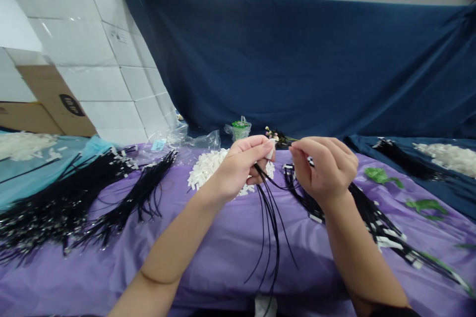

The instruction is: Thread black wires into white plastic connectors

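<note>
My left hand [238, 163] is closed in front of me, a small white piece [272, 150] pinched at its thumb and fingertip. Several thin black cables [274, 223] hang down from under the same hand, their lower ends loose. Just to the right, my right hand [325, 166] is raised with thumb and finger pinched together. A cable seems to run toward it, but what its fingertips hold is too small to make out. Behind the left hand lies a heap of small white pieces [204, 167]. A bundle of black cables with white tags [372, 218] lies partly behind my right forearm.
Two bundles of black cables, a large one [52, 213] and a smaller one [137, 193], lie left on the purple cloth [208, 267]. Clear plastic bags [186, 141] and a plastic cup [241, 130] stand behind. White boxes [100, 79] are stacked left; a blue curtain [297, 69] hangs behind.
</note>
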Motion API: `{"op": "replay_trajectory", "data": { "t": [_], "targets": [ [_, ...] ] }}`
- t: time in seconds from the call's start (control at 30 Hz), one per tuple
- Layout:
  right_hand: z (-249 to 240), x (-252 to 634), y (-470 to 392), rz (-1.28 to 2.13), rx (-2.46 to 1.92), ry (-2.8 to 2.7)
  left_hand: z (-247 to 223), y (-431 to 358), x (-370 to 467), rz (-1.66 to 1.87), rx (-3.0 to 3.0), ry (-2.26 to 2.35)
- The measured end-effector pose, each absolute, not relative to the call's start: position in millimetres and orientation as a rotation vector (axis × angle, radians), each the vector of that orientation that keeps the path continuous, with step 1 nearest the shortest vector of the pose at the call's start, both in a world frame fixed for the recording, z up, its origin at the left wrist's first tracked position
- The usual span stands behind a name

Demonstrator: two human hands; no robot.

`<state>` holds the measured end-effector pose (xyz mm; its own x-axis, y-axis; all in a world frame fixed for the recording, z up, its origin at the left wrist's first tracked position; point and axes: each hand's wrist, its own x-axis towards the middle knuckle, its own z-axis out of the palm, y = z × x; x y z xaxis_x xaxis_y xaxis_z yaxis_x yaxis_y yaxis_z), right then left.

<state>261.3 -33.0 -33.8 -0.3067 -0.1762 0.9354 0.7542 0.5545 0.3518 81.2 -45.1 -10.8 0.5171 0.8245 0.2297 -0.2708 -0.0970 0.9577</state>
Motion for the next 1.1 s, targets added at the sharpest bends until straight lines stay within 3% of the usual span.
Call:
{"op": "replay_trajectory", "data": {
  "t": [1.1],
  "targets": [
    [-32.9,258.8,-33.1,-1.025,-0.62,-1.733,-16.9,-30.6,83.6,0.941,1.448,0.567]
  ]
}}
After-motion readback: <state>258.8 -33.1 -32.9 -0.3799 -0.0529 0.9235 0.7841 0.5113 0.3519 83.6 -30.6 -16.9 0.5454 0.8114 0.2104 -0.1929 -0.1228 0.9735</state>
